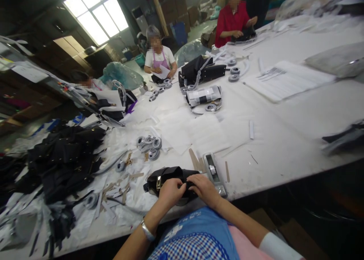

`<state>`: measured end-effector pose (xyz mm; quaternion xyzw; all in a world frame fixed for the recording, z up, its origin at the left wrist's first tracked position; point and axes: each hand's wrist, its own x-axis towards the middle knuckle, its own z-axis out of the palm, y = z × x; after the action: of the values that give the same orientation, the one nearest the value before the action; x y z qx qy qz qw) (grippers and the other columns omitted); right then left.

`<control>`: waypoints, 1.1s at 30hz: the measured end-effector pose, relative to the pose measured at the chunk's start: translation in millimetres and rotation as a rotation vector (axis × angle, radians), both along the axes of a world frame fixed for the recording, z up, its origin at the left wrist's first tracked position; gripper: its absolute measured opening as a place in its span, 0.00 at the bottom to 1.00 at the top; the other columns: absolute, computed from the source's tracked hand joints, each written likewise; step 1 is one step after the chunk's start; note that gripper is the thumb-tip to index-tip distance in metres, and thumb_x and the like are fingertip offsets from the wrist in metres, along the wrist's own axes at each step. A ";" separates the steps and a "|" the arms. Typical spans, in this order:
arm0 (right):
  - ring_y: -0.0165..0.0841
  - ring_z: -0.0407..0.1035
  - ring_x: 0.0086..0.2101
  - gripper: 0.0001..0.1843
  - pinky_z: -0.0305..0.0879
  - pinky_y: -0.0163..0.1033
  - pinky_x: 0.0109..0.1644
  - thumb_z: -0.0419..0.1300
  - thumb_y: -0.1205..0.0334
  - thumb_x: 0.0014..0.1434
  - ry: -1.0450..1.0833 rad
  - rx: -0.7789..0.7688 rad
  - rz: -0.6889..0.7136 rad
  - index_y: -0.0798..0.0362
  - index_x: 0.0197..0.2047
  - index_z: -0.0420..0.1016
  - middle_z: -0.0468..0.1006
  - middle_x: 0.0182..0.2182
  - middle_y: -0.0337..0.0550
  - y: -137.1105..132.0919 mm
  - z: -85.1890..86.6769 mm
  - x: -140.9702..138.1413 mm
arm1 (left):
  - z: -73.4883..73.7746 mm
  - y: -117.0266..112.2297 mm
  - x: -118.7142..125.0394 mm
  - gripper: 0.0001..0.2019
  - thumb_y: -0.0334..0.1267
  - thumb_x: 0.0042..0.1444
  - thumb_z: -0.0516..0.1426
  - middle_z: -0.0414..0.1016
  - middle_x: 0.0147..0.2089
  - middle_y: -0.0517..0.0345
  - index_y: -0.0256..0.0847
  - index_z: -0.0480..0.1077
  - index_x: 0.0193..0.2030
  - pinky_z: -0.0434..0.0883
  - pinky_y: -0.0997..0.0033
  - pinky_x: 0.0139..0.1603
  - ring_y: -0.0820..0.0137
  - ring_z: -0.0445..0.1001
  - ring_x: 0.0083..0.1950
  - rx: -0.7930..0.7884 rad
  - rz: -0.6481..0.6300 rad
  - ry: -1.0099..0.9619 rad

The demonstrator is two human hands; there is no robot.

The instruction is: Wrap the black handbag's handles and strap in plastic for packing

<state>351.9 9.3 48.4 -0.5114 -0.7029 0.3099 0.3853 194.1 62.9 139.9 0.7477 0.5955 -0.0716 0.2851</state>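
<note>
A black bag part (pixel 166 176) with a metal clasp lies at the near edge of the white table (pixel 278 146). My left hand (pixel 170 191) is closed on its near side, fingers curled over the black material. My right hand (pixel 203 188) grips the same piece from the right, fingers pressed onto it. A tape dispenser (pixel 212 168) stands just right of my hands. A silver bracelet is on my left wrist.
A heap of black bag pieces (pixel 64 157) and paper scraps covers the left. Tape rolls (pixel 149 144) lie ahead. Wrapped bags (pixel 203 96) and papers (pixel 287 80) sit farther off. Other people work at the far side, one in white (pixel 159 59), one in red (pixel 231 19).
</note>
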 end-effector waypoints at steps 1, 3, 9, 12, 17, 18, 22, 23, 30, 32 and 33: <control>0.42 0.71 0.48 0.16 0.66 0.50 0.55 0.60 0.72 0.58 -0.003 0.008 0.000 0.50 0.49 0.73 0.79 0.46 0.47 -0.3 -1.0 0.0 | 2.1 -0.2 3.6 0.15 0.44 0.56 0.55 0.80 0.29 0.50 0.37 0.78 0.28 0.57 0.70 0.30 0.63 0.75 0.33 0.004 -0.012 0.022; 0.42 0.71 0.48 0.16 0.66 0.51 0.55 0.60 0.72 0.58 -0.010 0.024 -0.001 0.50 0.49 0.73 0.79 0.46 0.48 -0.6 -3.4 0.0 | 5.5 -0.5 10.4 0.16 0.44 0.56 0.54 0.80 0.30 0.48 0.38 0.78 0.28 0.57 0.69 0.30 0.63 0.74 0.33 0.009 -0.033 0.058; 0.43 0.71 0.49 0.16 0.61 0.55 0.60 0.59 0.73 0.58 -0.024 0.065 0.012 0.51 0.49 0.73 0.79 0.46 0.49 -0.7 -5.8 -1.8 | 6.2 6.6 15.6 0.15 0.39 0.53 0.53 0.76 0.23 0.52 0.37 0.78 0.23 0.56 0.70 0.27 0.67 0.70 0.27 -0.050 -0.088 0.086; 0.42 0.72 0.49 0.16 0.59 0.55 0.62 0.59 0.73 0.58 -0.021 0.078 0.012 0.51 0.49 0.72 0.79 0.46 0.49 -0.2 -6.6 -2.9 | 2.8 13.0 10.7 0.16 0.38 0.52 0.52 0.71 0.18 0.57 0.36 0.77 0.22 0.55 0.71 0.25 0.70 0.65 0.22 -0.116 -0.113 0.057; 0.41 0.71 0.49 0.15 0.59 0.54 0.62 0.59 0.73 0.59 -0.009 0.074 -0.008 0.51 0.49 0.72 0.79 0.46 0.48 0.8 -12.0 -2.9 | -6.2 15.3 9.2 0.17 0.39 0.52 0.51 0.71 0.19 0.56 0.34 0.77 0.23 0.52 0.70 0.24 0.71 0.62 0.22 -0.094 -0.123 0.039; 0.41 0.71 0.49 0.15 0.59 0.54 0.62 0.59 0.73 0.59 -0.006 0.071 -0.009 0.51 0.49 0.72 0.79 0.46 0.48 0.8 -12.9 -2.9 | -7.5 15.2 9.8 0.17 0.39 0.52 0.51 0.71 0.19 0.56 0.34 0.77 0.23 0.52 0.70 0.25 0.71 0.63 0.23 -0.092 -0.124 0.036; 0.41 0.71 0.49 0.14 0.58 0.54 0.62 0.59 0.71 0.60 0.014 0.050 0.004 0.52 0.49 0.73 0.79 0.46 0.48 0.9 -14.1 -4.0 | -8.9 17.4 10.5 0.16 0.39 0.51 0.51 0.69 0.18 0.58 0.35 0.76 0.22 0.53 0.71 0.24 0.71 0.63 0.22 -0.129 -0.136 0.006; 0.41 0.70 0.49 0.13 0.59 0.54 0.62 0.59 0.71 0.60 0.023 0.042 0.008 0.52 0.48 0.73 0.79 0.46 0.48 0.9 -14.0 -4.3 | -8.6 18.2 9.8 0.16 0.39 0.51 0.52 0.69 0.18 0.58 0.35 0.76 0.22 0.53 0.71 0.24 0.72 0.62 0.22 -0.134 -0.137 0.005; 0.40 0.66 0.55 0.19 0.63 0.48 0.61 0.64 0.71 0.55 0.114 0.001 0.078 0.51 0.51 0.74 0.77 0.50 0.46 0.6 -20.4 -2.9 | -9.4 20.9 1.0 0.17 0.40 0.51 0.51 0.71 0.18 0.57 0.34 0.79 0.24 0.55 0.71 0.24 0.70 0.65 0.23 -0.196 -0.122 0.048; 0.42 0.65 0.56 0.21 0.61 0.49 0.62 0.66 0.71 0.54 0.137 -0.005 0.094 0.51 0.52 0.75 0.77 0.52 0.47 1.1 -24.2 -2.6 | -10.0 21.6 -0.8 0.18 0.41 0.52 0.51 0.72 0.19 0.57 0.34 0.80 0.26 0.55 0.72 0.24 0.70 0.66 0.23 -0.217 -0.122 0.062; 0.42 0.65 0.56 0.21 0.61 0.50 0.62 0.66 0.71 0.53 0.147 -0.009 0.095 0.51 0.51 0.75 0.76 0.52 0.48 1.5 -25.7 -2.7 | -10.0 22.1 -1.4 0.19 0.42 0.52 0.50 0.72 0.19 0.56 0.34 0.80 0.26 0.56 0.72 0.24 0.70 0.67 0.23 -0.224 -0.125 0.069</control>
<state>349.2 10.8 22.6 -0.4552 -0.6947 0.3675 0.4184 192.8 84.9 129.9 0.7438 0.5456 -0.1811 0.3410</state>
